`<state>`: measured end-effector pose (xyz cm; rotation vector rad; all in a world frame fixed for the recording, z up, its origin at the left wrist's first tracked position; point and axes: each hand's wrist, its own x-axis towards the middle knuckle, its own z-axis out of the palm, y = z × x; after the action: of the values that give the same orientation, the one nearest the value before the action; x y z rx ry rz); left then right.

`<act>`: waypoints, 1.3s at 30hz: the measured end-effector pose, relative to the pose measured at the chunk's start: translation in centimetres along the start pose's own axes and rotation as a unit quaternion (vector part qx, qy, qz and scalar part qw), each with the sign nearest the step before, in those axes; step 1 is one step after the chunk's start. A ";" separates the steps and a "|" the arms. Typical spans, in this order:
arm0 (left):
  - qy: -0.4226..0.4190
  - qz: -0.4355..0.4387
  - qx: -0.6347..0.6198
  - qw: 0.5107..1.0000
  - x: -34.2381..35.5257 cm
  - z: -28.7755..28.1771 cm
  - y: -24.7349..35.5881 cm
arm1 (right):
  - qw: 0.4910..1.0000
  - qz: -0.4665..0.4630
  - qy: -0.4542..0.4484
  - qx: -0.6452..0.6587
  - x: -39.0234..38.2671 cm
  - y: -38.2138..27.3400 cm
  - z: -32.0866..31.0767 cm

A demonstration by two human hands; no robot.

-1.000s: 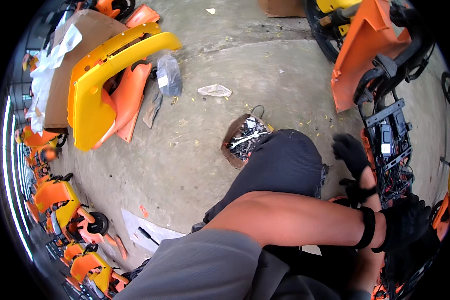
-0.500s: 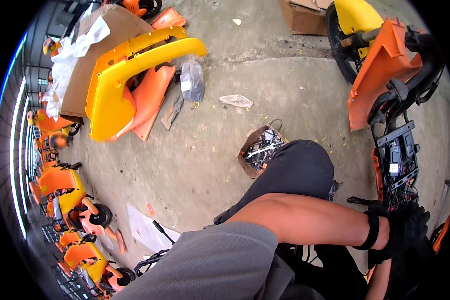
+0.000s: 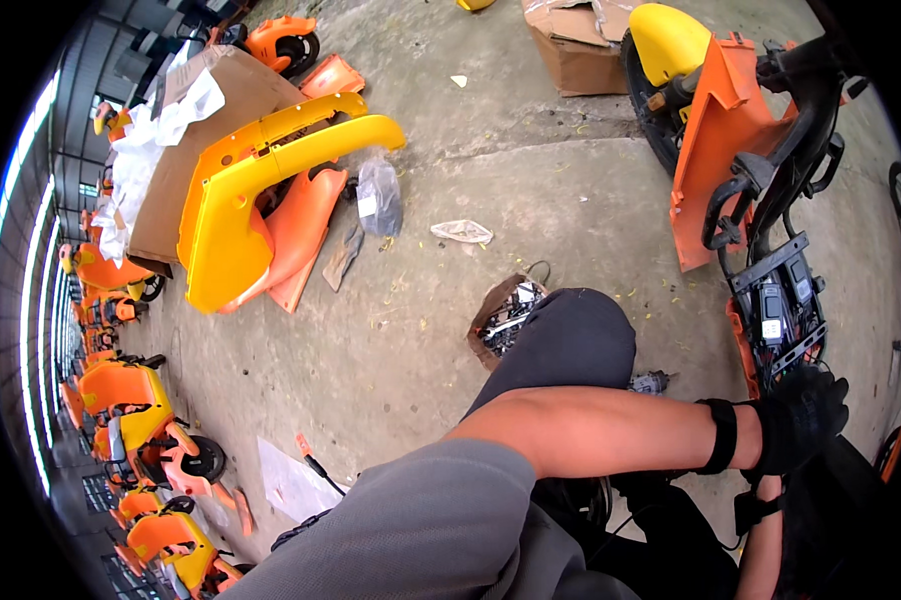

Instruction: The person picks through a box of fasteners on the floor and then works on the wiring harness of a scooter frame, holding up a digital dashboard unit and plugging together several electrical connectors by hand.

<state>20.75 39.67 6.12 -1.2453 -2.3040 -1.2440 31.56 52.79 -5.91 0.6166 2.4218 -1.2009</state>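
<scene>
My left hand (image 3: 803, 418), in a black glove, reaches across to the right, at the near end of a stripped scooter frame (image 3: 786, 215). Its fingers look curled, but what they hold, if anything, is hidden. Dark electronic modules (image 3: 774, 318) and wiring sit in the frame just beyond the glove. My right forearm (image 3: 762, 560) comes up from the lower edge with a black band at the wrist; its hand is hidden behind the left one. A dark panel or seat-like part (image 3: 836, 500) lies beside both hands. An orange front panel (image 3: 726, 140) is on the frame's far part.
An open bag of hardware (image 3: 491, 340) with a wrench stands by my knee (image 3: 581, 335). Yellow body panels (image 3: 221, 250) lean by a large carton (image 3: 176, 200) at the left. Assembled scooters (image 3: 121, 390) line the left side. Another carton (image 3: 576, 60) stands at the back.
The view has shifted, so the scooter frame sits a little further left and lower. My left hand appears slightly higher, nearer the modules. A small grey part beside my knee shows more.
</scene>
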 end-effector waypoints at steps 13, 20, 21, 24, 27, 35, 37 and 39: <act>-0.044 0.085 -0.218 0.971 3.0 -4.6 -4.0 | 0.982 -0.137 0.069 -0.112 -2.0 -1.5 0.0; -0.054 0.067 -0.247 0.965 4.3 -5.8 -4.8 | 0.960 -0.225 0.101 -0.132 -1.9 -2.9 1.5; -0.048 0.064 -0.260 0.962 4.3 -5.9 -4.7 | 0.967 -0.190 0.041 -0.166 -2.4 -2.0 0.8; 0.020 0.107 -0.240 0.965 4.3 -4.8 -5.3 | 0.987 -0.088 -0.035 -0.126 -2.1 -1.6 0.4; 0.070 0.148 -0.200 0.966 4.4 -4.5 -5.7 | 0.984 -0.077 -0.057 -0.153 -1.9 -3.8 0.1; 0.033 0.082 -0.231 0.969 6.8 -7.2 -5.1 | 0.994 -0.037 -0.057 -0.089 -0.9 0.8 1.6; 0.038 0.050 -0.230 0.971 6.7 -7.1 -5.4 | 0.994 -0.026 -0.058 -0.085 -0.9 1.0 1.7; 0.044 0.032 -0.243 0.969 6.7 -6.4 -5.9 | 0.994 -0.020 -0.055 -0.088 -1.1 1.3 1.7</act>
<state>11.00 36.96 10.36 -1.3574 -1.9407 -1.8709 33.43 51.86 -7.17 0.4393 2.4233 -0.9957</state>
